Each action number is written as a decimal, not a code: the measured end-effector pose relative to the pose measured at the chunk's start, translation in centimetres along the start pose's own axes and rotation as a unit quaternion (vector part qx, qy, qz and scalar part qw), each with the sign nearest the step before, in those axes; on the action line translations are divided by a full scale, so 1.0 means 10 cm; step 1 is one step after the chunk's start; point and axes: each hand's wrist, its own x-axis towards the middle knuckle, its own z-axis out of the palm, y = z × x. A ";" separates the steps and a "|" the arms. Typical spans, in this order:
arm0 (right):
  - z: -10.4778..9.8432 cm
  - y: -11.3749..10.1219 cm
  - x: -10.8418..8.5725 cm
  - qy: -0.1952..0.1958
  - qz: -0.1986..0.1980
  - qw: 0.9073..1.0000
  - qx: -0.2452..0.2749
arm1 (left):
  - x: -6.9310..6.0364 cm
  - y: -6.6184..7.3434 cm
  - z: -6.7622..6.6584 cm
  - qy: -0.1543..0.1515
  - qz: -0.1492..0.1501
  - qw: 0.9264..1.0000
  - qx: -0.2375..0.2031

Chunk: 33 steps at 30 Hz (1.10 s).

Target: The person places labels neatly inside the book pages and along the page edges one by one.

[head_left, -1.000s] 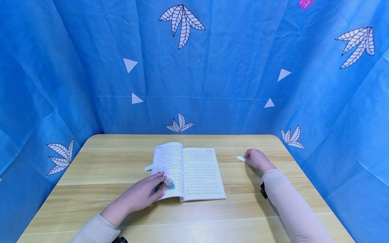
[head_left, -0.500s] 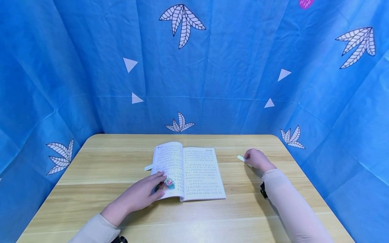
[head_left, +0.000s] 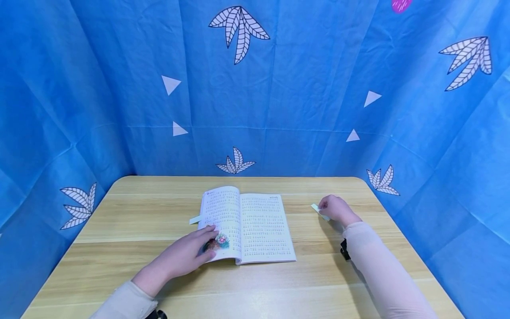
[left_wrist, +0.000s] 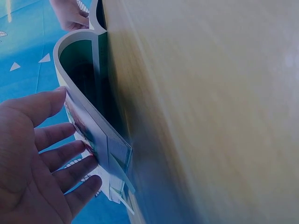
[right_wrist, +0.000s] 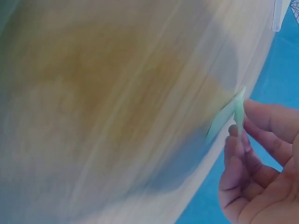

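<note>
An open book (head_left: pixel 264 230) with printed text lies on the wooden table, its left page carrying a flower picture near the bottom. My left hand (head_left: pixel 183 257) rests on the lower outer edge of that left page, fingers spread and relaxed. In the left wrist view the thumb (left_wrist: pixel 44 105) touches the page side, while pale strips poke out of the book's page edges. To the right of the book, my right hand (head_left: pixel 338 210) pinches a pale green paper strip (right_wrist: pixel 239 114) between thumb and fingertips. The strip looks folded or doubled, part of it against the table.
Another pale strip (head_left: pixel 195 219) sticks out from the book's left edge. The wooden table (head_left: pixel 271 292) reaches back to a blue patterned curtain (head_left: pixel 303 88), which also hangs along both sides.
The strip at my right hand has turned slightly, and more of its near end shows below the fingers. The left hand and the book have not moved.
</note>
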 end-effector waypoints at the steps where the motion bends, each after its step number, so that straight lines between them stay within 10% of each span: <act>1: 0.01 0.00 0.01 -0.002 0.005 1.000 0.008 | 0.00 0.00 0.00 0.000 0.000 1.000 -0.001; 33: 0.02 -0.03 0.03 -0.009 0.086 0.991 0.105 | 0.01 0.00 0.02 -0.002 0.002 1.000 0.003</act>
